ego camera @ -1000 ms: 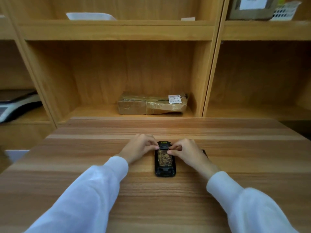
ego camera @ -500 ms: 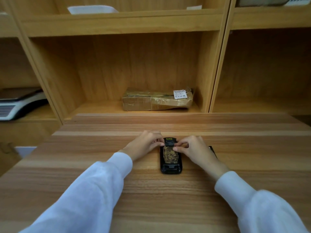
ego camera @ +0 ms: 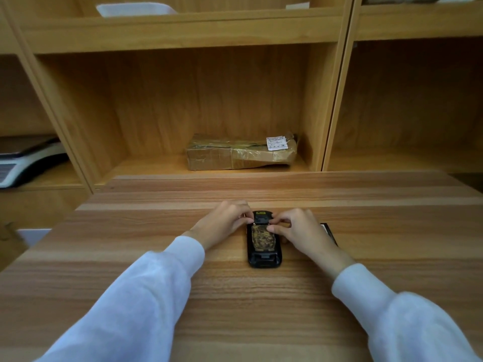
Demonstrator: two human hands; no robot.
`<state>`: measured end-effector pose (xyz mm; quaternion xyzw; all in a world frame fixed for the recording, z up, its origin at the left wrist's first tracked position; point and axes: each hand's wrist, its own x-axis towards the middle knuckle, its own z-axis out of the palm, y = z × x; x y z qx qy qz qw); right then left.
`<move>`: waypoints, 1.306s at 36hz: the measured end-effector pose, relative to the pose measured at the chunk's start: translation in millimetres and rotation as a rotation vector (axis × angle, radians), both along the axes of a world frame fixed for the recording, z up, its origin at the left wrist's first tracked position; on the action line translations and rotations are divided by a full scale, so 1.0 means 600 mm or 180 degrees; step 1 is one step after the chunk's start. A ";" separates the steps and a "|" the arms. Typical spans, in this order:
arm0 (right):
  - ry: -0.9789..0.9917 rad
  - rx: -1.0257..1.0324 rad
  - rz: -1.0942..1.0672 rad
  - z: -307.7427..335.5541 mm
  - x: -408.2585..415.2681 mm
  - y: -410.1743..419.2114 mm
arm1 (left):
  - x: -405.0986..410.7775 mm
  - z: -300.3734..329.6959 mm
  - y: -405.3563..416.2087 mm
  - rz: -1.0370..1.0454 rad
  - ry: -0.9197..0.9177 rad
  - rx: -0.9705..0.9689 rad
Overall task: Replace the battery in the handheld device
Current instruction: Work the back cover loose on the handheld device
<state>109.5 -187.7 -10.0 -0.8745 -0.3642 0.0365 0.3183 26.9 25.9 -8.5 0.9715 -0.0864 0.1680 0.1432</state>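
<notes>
Both hands pinch at the far end of the handheld device (ego camera: pixel 264 244), and we record the following. Our left hand (ego camera: pixel 222 222) comes in from the device's left side with its fingers curled and the thumb and fingertips closed against the left upper corner; our right hand (ego camera: pixel 300 228) mirrors it from the right, thumb and forefinger drawn close together on the upper edge of the patterned panel. Whether either hand has actually lifted anything clear we cannot tell, since the fingers cover the contact points. The device lies flat on the wooden table (ego camera: pixel 235 309), long axis pointing away from us, its near end free of both hands and its far end between the fingertips. It is a black, rounded-cornered body lying back-side up; the middle of it shows a mottled brown and tan rectangle (ego camera: pixel 262 239) seated in the recess, which may be the battery or its wrapping, though we cannot confirm which. Above that rectangle, at the far end, sits a small yellow label (ego camera: pixel 261 212), and at the near end a dark latch-like recess (ego camera: pixel 264 256). Just right of the device, partly under our right hand, a flat black piece (ego camera: pixel 329 232) rests on the table. Beyond the device, a taped cardboard parcel (ego camera: pixel 240 155) lies in the shelf compartment. White sleeves (ego camera: pixel 146 296) cover both forearms.
</notes>
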 end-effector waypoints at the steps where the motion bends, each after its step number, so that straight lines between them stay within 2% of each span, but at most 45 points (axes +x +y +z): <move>1: -0.0015 -0.0005 -0.0001 0.000 -0.001 0.000 | 0.000 -0.002 -0.001 0.0027 -0.0021 0.0001; 8: -0.0040 0.0043 -0.0011 -0.004 -0.009 -0.005 | -0.006 -0.022 -0.012 0.0296 -0.0250 -0.0348; 18: -0.0061 0.0101 -0.0092 -0.006 -0.010 0.004 | -0.007 -0.020 -0.017 0.0329 0.0027 -0.0774; 24: -0.0126 0.0196 0.0297 0.003 -0.009 0.015 | -0.008 -0.034 -0.021 0.0333 0.0064 -0.1001; 31: -0.0222 -0.0042 0.0589 0.009 -0.013 0.044 | -0.009 -0.046 -0.017 0.0316 -0.0017 -0.1203; 41: -0.0378 -0.0707 0.0431 0.016 -0.019 0.078 | 0.000 -0.050 -0.015 0.0425 0.0074 -0.1201; 47: -0.0707 -0.0895 0.0169 0.012 -0.028 0.092 | 0.002 -0.055 -0.015 0.0409 -0.0007 -0.1237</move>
